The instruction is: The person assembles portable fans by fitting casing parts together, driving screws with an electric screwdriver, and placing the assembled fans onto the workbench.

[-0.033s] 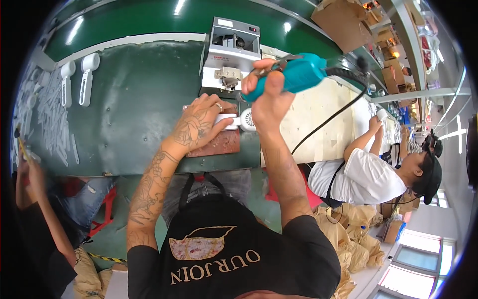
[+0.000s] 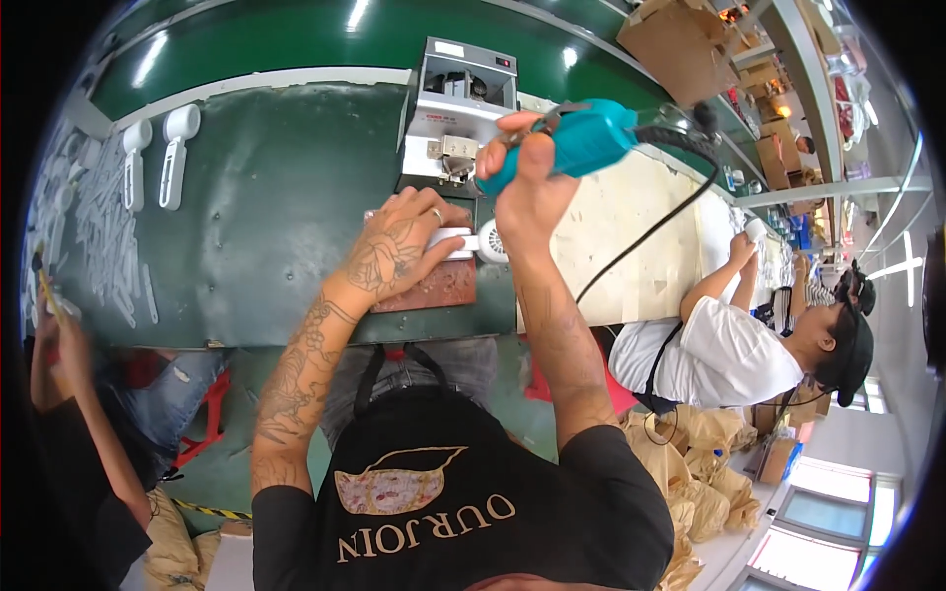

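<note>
My left hand presses a small white handheld fan down on a reddish-brown block at the table's near edge. Its fingers and thumb close round the fan's handle, while the round slotted head sticks out to the right. My right hand grips a teal corded electric screwdriver, held tilted above the fan head. Its tip is hidden behind my fingers, so I cannot tell whether it touches anything. Right behind the block stands a grey screw feeder.
Two white fan bodies lie at the far left, beside a heap of slim whitish parts. A black cable hangs from the screwdriver over beige sheeting. Co-workers sit at both sides, one in a white shirt.
My right hand and the screwdriver have shifted very slightly to the left. My left hand stays on the fan.
</note>
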The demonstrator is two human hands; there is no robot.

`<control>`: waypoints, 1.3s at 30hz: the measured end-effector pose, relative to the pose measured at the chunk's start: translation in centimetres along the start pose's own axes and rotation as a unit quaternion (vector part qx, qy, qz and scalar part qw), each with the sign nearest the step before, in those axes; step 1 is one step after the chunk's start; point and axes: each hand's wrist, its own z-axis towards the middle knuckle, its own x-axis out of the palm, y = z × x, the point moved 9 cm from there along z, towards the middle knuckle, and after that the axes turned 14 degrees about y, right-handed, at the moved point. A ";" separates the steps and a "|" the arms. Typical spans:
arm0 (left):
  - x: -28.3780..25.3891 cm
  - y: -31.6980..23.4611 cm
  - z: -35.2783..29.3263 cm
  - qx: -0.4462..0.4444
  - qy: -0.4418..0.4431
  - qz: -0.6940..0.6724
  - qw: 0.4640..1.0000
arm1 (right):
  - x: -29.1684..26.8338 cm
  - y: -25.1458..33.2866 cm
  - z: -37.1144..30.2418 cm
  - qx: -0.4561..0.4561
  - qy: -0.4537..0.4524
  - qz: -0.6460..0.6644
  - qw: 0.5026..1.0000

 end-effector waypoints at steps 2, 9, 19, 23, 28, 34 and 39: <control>0.4 -0.6 -0.3 0.038 0.002 0.045 0.998 | 0.4 -0.6 1.2 -0.017 0.009 -0.007 1.000; 0.1 -0.9 -1.2 0.055 -0.022 0.048 0.997 | 1.4 -3.0 2.3 -0.017 0.035 -0.055 0.998; 0.4 -0.3 -1.1 0.037 -0.053 0.073 0.995 | 0.6 -3.5 -0.2 0.093 0.005 -0.013 0.996; 0.2 -0.7 -0.6 0.040 -0.028 0.047 0.998 | -0.6 -0.8 -2.0 0.072 0.021 -0.032 0.997; 0.5 -0.3 -0.8 0.041 -0.036 0.058 0.997 | -0.9 -0.7 -2.8 0.089 0.021 -0.038 0.995; 0.6 -0.5 -0.8 0.034 -0.030 0.058 0.997 | -1.0 -0.9 -3.2 0.074 0.027 -0.004 0.997; 0.9 -0.2 -0.7 0.029 -0.015 0.050 0.998 | -1.3 -2.3 -3.9 0.094 0.011 -0.028 0.995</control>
